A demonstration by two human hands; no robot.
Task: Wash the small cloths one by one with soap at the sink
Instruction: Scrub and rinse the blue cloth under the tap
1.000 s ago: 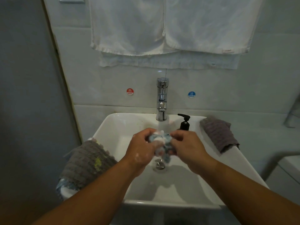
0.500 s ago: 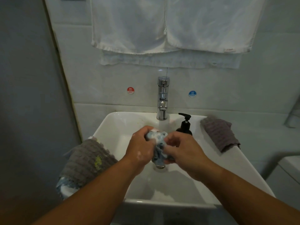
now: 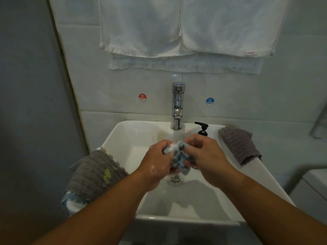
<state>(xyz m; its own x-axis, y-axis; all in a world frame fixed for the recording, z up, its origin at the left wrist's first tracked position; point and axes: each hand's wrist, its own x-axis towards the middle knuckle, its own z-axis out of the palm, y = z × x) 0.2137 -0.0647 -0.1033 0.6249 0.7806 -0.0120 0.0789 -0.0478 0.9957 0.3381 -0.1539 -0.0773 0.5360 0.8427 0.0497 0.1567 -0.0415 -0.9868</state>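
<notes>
A small blue-and-white cloth (image 3: 180,156), wet and soapy, is bunched up over the white sink (image 3: 127,138) just above the drain (image 3: 174,179). My left hand (image 3: 156,160) grips its left side, with foam on the knuckles. My right hand (image 3: 206,156) grips the right side, fingers curled round it. Both hands sit below the chrome tap (image 3: 177,106). A black soap pump (image 3: 202,129) stands behind my right hand.
A grey cloth with a yellow patch (image 3: 96,174) lies on the sink's left rim, over a blue-patterned cloth (image 3: 69,197). A purple-grey cloth (image 3: 238,145) lies on the right rim. White towels (image 3: 185,29) hang on the wall above. A grey wall stands close on the left.
Both hands have kept kneading the cloth between them; it went from spread between the hands to squeezed together, and now bulges out again between the fingers.
</notes>
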